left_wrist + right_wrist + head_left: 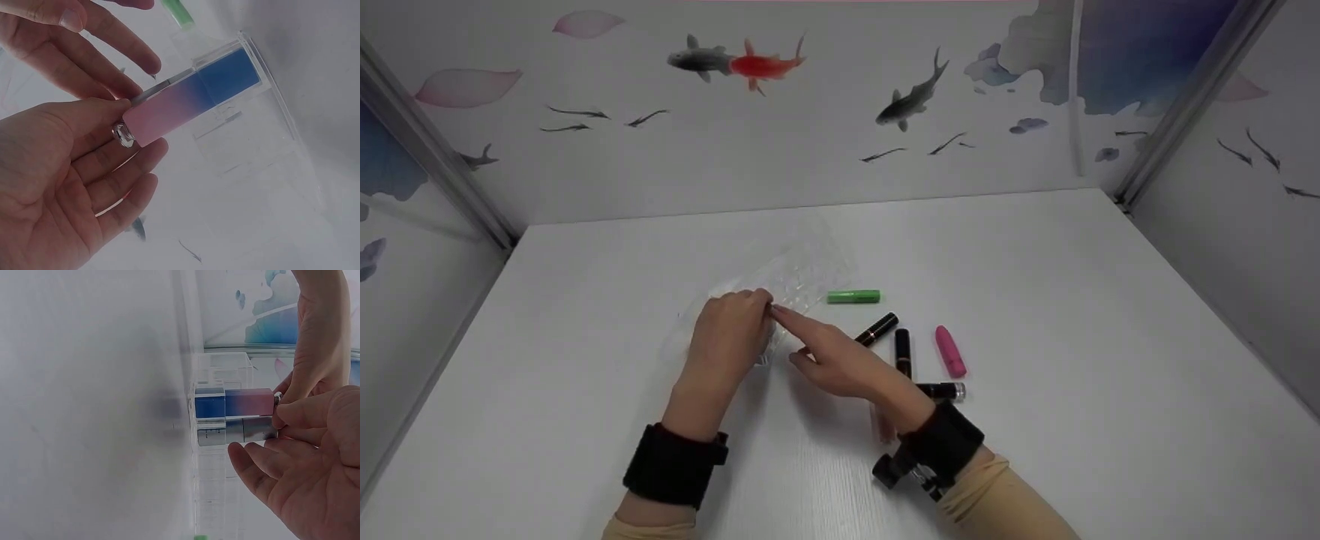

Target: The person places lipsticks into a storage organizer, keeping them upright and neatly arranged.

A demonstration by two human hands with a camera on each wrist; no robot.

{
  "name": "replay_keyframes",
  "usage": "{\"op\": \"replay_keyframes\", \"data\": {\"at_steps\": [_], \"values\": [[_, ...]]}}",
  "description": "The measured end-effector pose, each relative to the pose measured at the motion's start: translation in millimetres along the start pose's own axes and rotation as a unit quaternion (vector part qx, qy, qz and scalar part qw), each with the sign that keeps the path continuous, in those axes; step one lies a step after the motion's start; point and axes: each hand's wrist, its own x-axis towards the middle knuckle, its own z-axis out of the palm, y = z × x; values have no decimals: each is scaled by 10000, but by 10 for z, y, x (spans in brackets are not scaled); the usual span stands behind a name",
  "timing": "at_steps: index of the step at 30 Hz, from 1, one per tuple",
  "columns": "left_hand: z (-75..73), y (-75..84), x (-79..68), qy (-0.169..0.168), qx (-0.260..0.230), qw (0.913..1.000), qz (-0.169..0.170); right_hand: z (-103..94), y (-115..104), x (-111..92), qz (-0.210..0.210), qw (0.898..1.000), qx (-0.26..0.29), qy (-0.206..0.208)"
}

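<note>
A clear plastic lipstick holder [810,270] lies under and beyond my hands in the head view. In its slots stand a pink-and-blue lipstick tube [191,95] with a faceted clear knob and, beside it, a silver tube [236,431]. My left hand [731,334] pinches the pink-and-blue tube at its knob end, as the left wrist view shows. My right hand [840,360] reaches in from the right, its index finger extended towards the left fingertips. In the right wrist view its fingers [256,469] spread loosely beside the silver tube, with one fingertip right at that tube's end.
A green tube [853,297] lies right of the holder. Several black tubes, one of them a black tube [879,328] with a gold band, lie near my right forearm. A pink tube [950,351] is further right. Printed fish walls [825,150] enclose the white table [1072,300].
</note>
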Motion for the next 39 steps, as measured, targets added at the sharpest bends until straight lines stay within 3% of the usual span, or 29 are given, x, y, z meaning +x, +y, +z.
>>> {"op": "replay_keyframes", "data": {"at_steps": [7,16,22,26,31,33,35,39], "values": [[10,-2,-14,64,-26,10000,18,-19,-7,-5,131,9999,47,-59],[-9,19,-15,-195,-180,9996,-132,-147,-38,-68,268,9995,127,-141],[-40,41,-7,-370,-283,9984,-325,-281,-55,-145,710,9969,-104,-332],[-66,75,1,-172,-381,9987,-301,-393,-77,-211,1001,9930,-479,-405],[-101,144,-5,355,-493,9981,57,-518,-91,-294,1054,9889,-902,-527],[-123,190,-15,409,-638,9969,209,-557,-86,-323,1145,9869,-979,-580],[-146,245,-32,247,-883,9950,389,-594,-75,-348,1308,9843,-987,-650],[-184,377,-57,-612,-1467,9842,782,-671,-38,-394,1543,9785,-1128,-769]]}}
